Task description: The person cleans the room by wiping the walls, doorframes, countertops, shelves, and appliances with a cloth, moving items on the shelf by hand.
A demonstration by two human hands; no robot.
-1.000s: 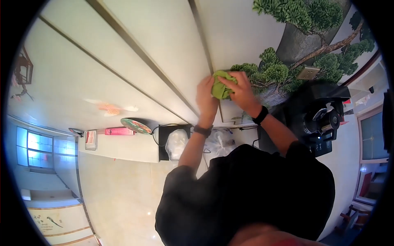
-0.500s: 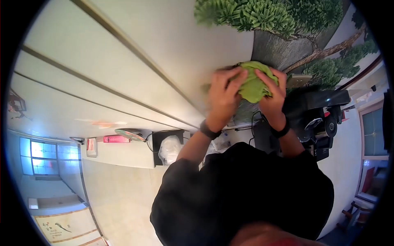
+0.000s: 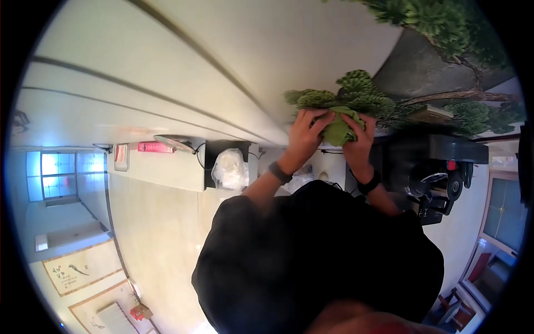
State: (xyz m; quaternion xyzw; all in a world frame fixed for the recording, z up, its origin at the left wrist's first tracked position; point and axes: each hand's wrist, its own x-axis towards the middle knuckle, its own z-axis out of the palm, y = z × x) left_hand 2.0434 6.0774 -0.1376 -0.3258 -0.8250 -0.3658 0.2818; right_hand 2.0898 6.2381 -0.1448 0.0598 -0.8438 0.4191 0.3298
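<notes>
A crumpled green cloth [image 3: 338, 129] is bunched between my two hands, against the wall with its painted pine-tree picture [image 3: 367, 92]. My left hand [image 3: 305, 134] grips the cloth's left side, fingers bent over it. On the other side, my right hand [image 3: 359, 143] presses and holds it with curled fingers. The undersides of both hands and the part of the cloth beneath the fingers are hidden. Both wrists wear dark bands.
To the right stands a black appliance [image 3: 445, 167] near a socket plate [image 3: 431, 114] on the wall. At left, a clear plastic bag [image 3: 231, 170] and a pink box [image 3: 156, 147] rest on a white surface [image 3: 161, 167]. Cables hang nearby.
Both hands and the cloth have moved down the wall picture. The camera view has shifted, so the appliance and plastic bag appear in slightly different places.
</notes>
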